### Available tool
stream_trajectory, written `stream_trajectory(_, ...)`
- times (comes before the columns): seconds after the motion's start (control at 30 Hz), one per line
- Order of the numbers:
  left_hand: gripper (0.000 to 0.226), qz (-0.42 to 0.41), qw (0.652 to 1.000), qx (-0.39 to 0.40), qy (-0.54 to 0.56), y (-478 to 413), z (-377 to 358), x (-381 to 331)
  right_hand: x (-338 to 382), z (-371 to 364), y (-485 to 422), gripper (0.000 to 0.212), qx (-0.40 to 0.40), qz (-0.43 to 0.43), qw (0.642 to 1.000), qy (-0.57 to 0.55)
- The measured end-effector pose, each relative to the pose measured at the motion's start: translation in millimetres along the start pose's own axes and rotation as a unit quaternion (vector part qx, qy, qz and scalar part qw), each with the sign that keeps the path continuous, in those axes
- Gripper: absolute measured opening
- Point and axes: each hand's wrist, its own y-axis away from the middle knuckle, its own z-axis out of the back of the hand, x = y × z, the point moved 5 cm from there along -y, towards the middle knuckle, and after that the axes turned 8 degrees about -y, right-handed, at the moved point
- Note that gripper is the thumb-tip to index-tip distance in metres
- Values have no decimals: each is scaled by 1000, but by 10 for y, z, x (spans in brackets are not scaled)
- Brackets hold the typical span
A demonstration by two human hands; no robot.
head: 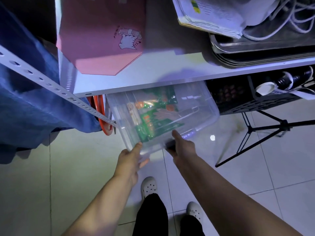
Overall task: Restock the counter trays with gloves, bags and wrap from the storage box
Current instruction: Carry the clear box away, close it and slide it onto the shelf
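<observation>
To the left of the clear storage box (201,106) hung a blue cloth (30,92), crossed by a white perforated shelf post (51,86). An orange hoop (102,120) showed between that post and the box. Above and left of the box, a pink carton (102,34) with a cat drawing lay on the white shelf (162,74).

The box itself stuck partway out from under the shelf, tilted, its near end over the tiled floor (51,167). Green printed packets (153,116) lay inside it; what they contained you could not tell from the print.

Your left hand (129,160) gripped the near left corner of the box, thumb along the rim, the other fingers curled beneath it. Your right hand (182,147) closed on the near edge just right of the left one, thumb on top and pointing into the box, the remaining fingers hidden under the rim.

Below the box on the floor stood your white clogs (149,186). Right of the box sat a black crate (247,99) under the shelf, with a black tripod (255,133) in front of it. Above it, stacked metal trays (255,53) and papers (208,16) rested on the shelf.
</observation>
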Motion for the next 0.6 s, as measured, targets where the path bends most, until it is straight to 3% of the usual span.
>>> stream_trajectory(0.07,20,18,996,7,82,-92,18,-93,-31,-165,58,15,90,-4,996,12)
stream_trajectory(0.17,5,13,993,5,113,-273,47,-328,-25,-251,119,10,178,7,982,57)
stream_trajectory(0.23,6,-2,993,5,119,-379,73,-507,52,-220,82,16,177,37,980,84)
stream_trajectory(0.33,33,-41,990,-37,128,-531,167,-732,177,-149,40,15,159,80,975,131)
stream_trajectory(0.47,41,-78,987,-61,128,-609,178,-958,201,-8,-16,13,118,101,976,154)
stream_trajectory(0.6,26,-72,989,-70,109,-655,109,-1099,102,162,-61,13,107,95,974,175)
